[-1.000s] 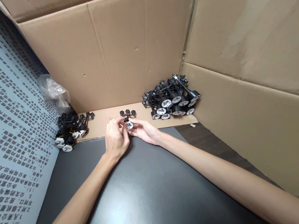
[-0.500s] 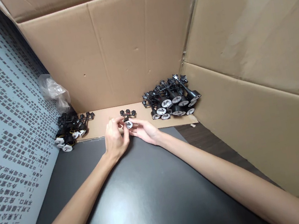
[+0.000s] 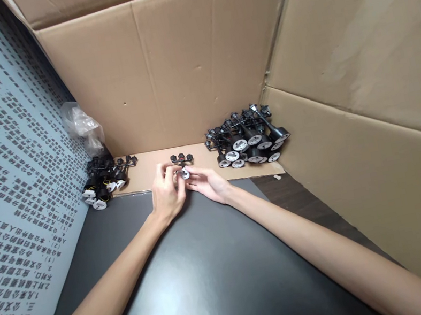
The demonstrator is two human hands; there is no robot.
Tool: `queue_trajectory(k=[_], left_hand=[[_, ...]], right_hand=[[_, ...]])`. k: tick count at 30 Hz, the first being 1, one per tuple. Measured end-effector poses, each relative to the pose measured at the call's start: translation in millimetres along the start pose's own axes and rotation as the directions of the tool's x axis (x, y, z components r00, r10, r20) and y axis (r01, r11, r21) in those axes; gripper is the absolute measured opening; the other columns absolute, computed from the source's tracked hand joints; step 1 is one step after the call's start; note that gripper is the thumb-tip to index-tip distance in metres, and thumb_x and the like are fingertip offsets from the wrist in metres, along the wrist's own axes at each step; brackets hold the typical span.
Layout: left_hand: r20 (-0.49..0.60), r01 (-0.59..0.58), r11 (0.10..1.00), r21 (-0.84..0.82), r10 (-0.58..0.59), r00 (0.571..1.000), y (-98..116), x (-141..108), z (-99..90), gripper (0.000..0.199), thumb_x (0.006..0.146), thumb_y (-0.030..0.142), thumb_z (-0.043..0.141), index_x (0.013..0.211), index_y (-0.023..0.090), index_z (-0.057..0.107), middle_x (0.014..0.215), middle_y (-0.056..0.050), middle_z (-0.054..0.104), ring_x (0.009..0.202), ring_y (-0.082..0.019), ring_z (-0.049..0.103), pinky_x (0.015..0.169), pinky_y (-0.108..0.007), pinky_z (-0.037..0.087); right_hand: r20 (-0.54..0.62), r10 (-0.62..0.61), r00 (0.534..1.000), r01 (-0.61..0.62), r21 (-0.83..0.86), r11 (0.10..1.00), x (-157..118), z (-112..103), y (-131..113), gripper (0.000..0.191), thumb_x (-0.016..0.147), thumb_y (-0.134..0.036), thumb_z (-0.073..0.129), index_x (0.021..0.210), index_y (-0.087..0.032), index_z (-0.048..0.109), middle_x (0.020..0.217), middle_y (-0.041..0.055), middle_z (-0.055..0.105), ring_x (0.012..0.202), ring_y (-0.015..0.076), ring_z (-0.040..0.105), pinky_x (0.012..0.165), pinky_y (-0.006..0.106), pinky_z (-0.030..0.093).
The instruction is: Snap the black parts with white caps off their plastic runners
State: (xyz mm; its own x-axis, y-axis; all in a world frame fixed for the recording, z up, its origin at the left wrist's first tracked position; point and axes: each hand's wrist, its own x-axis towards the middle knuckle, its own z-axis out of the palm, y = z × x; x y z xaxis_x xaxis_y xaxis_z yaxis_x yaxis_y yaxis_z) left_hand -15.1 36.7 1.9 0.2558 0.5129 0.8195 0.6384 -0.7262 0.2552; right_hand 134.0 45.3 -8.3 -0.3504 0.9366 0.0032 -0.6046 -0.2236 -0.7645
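Note:
A small black lamp-post model (image 3: 182, 158) with three lamp heads lies at the middle, its round white base turned toward me. My left hand (image 3: 167, 191) grips the base from the left with thumb and fingers. From the right, my right hand (image 3: 210, 183) pinches the same base with its fingertips. Several similar lamp models with white discs make a pile (image 3: 247, 137) to the right. A smaller pile (image 3: 105, 177) of black lamp models, with white discs and some yellow wires, sits to the left.
Cardboard walls stand behind (image 3: 178, 65) and to the right (image 3: 371, 123). A printed light-blue sheet (image 3: 3, 161) slopes along the left side. A clear plastic bag (image 3: 83, 126) rests above the left pile. The dark grey table surface (image 3: 207, 277) is in front.
The whole view has shifted slightly, so things appear a little farther right. Both hands stay on the lamp model's base, with the left fingers slightly repositioned.

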Motion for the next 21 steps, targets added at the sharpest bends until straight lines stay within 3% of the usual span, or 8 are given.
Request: queue_trajectory(k=[4, 10, 21], left_hand=[[0.018, 0.018, 0.999, -0.036, -0.017, 1.000, 0.0, -0.3, 0.7, 0.015, 0.091, 0.012, 0.047, 0.103, 0.018, 0.053, 0.108, -0.010, 0.058, 0.098, -0.019, 0.061, 0.081, -0.033, 0.054], [0.103, 0.167, 0.978, -0.124, -0.155, 0.983, -1.7, -0.9, 2.5, 0.024, 0.094, 0.016, 0.045, 0.117, 0.018, 0.052, 0.108, -0.009, 0.067, 0.084, -0.016, 0.067, 0.078, -0.031, 0.056], [0.124, 0.091, 0.987, -0.134, -0.074, 0.990, -7.5, -4.1, 3.8, 0.039, 0.090, 0.009, 0.044, 0.126, 0.018, 0.057, 0.124, -0.010, 0.066, 0.109, -0.019, 0.066, 0.092, -0.036, 0.057]], right_hand=[[0.011, -0.019, 1.000, 0.020, -0.061, 0.998, -3.7, 2.2, -0.4, 0.017, 0.067, -0.030, 0.079, 0.080, -0.020, 0.074, 0.085, 0.0016, 0.071, 0.086, 0.0161, 0.061, 0.091, 0.031, 0.044], [0.059, -0.037, 0.998, 0.048, -0.195, 0.980, -7.0, 5.7, 1.1, 0.023, 0.065, -0.032, 0.083, 0.084, -0.021, 0.074, 0.091, 0.0027, 0.071, 0.087, 0.0162, 0.061, 0.084, 0.030, 0.045], [0.034, -0.032, 0.999, 0.037, -0.154, 0.987, -5.2, 3.5, 3.9, 0.026, 0.065, -0.035, 0.084, 0.083, -0.020, 0.073, 0.083, 0.0013, 0.068, 0.082, 0.0141, 0.059, 0.084, 0.029, 0.043]])
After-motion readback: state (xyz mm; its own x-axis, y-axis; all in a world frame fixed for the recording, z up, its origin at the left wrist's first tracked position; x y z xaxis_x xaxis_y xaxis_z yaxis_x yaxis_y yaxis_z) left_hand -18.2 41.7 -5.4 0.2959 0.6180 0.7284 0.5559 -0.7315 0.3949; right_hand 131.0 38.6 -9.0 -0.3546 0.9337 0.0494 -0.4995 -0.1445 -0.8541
